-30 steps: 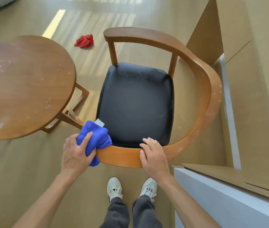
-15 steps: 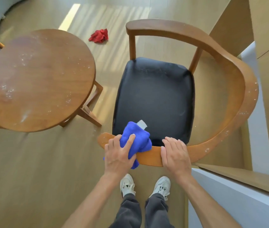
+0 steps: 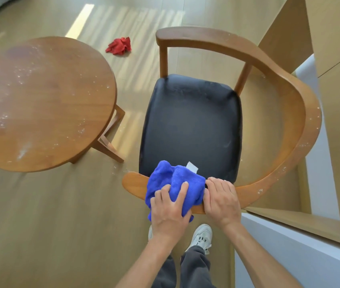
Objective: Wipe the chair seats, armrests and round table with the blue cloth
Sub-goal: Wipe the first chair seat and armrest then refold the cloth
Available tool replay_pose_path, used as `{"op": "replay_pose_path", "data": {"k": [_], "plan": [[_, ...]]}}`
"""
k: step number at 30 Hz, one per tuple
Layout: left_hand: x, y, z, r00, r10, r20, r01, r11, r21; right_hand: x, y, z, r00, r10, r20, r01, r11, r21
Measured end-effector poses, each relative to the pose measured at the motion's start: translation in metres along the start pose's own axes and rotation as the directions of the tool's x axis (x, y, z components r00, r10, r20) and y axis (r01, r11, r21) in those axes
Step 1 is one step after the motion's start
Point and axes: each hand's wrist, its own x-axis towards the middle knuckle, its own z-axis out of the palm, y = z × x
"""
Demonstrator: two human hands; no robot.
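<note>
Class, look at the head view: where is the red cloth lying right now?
The red cloth lies crumpled on the floor, upper middle, between the round table and the chair's far armrest.

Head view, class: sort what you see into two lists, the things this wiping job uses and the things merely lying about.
Job:
blue cloth, gripped by the left hand
armrest, held by the right hand
black seat
round table, speckled white

Lying about:
red rag on the floor
white ledge
</note>
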Motion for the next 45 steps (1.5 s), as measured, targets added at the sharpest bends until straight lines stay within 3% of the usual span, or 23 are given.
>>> {"op": "replay_pose_path", "data": {"k": [3,5,8,10,12,14,16,19,24,26,28,30,32,34,36,38,39,41,45], "plan": [[0.011,-0.04,-0.019,1.0,0.008,-0.007,-0.008,0.999,0.039,0.001,-0.001,-0.002,1.0,0.017,0.017,-0.018,1.0,0.007],[0.023,-0.08,-0.037,0.987,-0.145,-0.068,0.15,0.986,0.067,0.002,-0.003,-0.004,0.999,0.033,0.038,-0.033,0.999,0.011],[0.036,-0.115,-0.054,0.9,-0.425,-0.097,0.426,0.905,-0.005,0.001,-0.003,-0.003,0.999,0.034,0.026,-0.035,0.999,0.014],[0.03,-0.093,-0.045,0.937,-0.337,-0.091,0.34,0.94,0.02,0.001,-0.004,-0.002,0.999,0.038,0.014,-0.038,0.999,0.013],[0.016,-0.042,-0.023,0.991,-0.133,-0.032,0.134,0.99,0.047,0.001,-0.003,-0.002,1.0,0.029,-0.007,-0.029,0.999,0.016],[0.003,0.012,-0.003,0.999,-0.038,0.037,0.037,0.999,0.032,0.001,0.0,-0.002,0.999,-0.002,-0.043,0.004,0.999,0.046],[0.004,0.034,0.001,0.995,-0.06,0.084,0.062,0.998,-0.015,0.001,0.002,-0.003,0.998,-0.015,-0.067,0.021,0.997,0.08],[0.008,0.002,-0.013,0.997,-0.071,0.039,0.068,0.996,0.06,0.001,0.002,-0.004,1.0,0.021,-0.012,-0.02,0.996,0.084],[0.019,-0.051,-0.035,0.907,-0.417,-0.061,0.42,0.905,0.062,0.001,-0.001,-0.009,0.995,0.071,0.068,-0.08,0.987,0.141],[0.021,-0.035,-0.028,0.902,-0.43,-0.047,0.432,0.898,0.078,0.004,-0.002,-0.013,0.988,0.099,0.115,-0.123,0.969,0.216],[0.018,-0.001,-0.014,0.931,-0.365,0.008,0.361,0.924,0.126,0.006,-0.003,-0.017,0.97,0.169,0.172,-0.22,0.916,0.337],[0.011,0.043,0.0,0.94,-0.315,0.131,0.302,0.947,0.108,0.01,-0.004,-0.024,0.931,0.281,0.232,-0.362,0.785,0.503],[0.01,0.077,0.006,0.907,-0.317,0.276,0.327,0.945,0.011,0.013,-0.004,-0.035,0.871,0.424,0.248,-0.48,0.625,0.615],[0.01,0.08,0.004,0.888,-0.29,0.358,0.361,0.92,-0.151,0.017,-0.002,-0.046,0.818,0.53,0.221,-0.526,0.536,0.661],[0.011,0.057,-0.015,0.92,-0.236,0.314,0.347,0.864,-0.365,0.016,-0.007,-0.053,0.814,0.544,0.201,-0.532,0.563,0.632],[0.018,0.022,-0.033,0.958,-0.256,0.132,0.288,0.87,-0.4,0.01,-0.023,-0.05,0.839,0.505,0.205,-0.537,0.701,0.47],[0.025,0.002,-0.037,0.958,-0.283,0.038,0.279,0.903,-0.326,0.006,-0.036,-0.045,0.841,0.496,0.216,-0.541,0.765,0.351],[0.042,-0.029,-0.04,0.947,-0.322,-0.016,0.318,0.941,-0.117,-0.002,-0.063,-0.034,0.845,0.492,0.211,-0.526,0.836,0.157],[0.06,-0.051,-0.025,0.97,-0.221,0.098,0.208,0.97,0.122,-0.002,-0.075,-0.017,0.887,0.45,0.101,-0.453,0.891,0.013]]}}
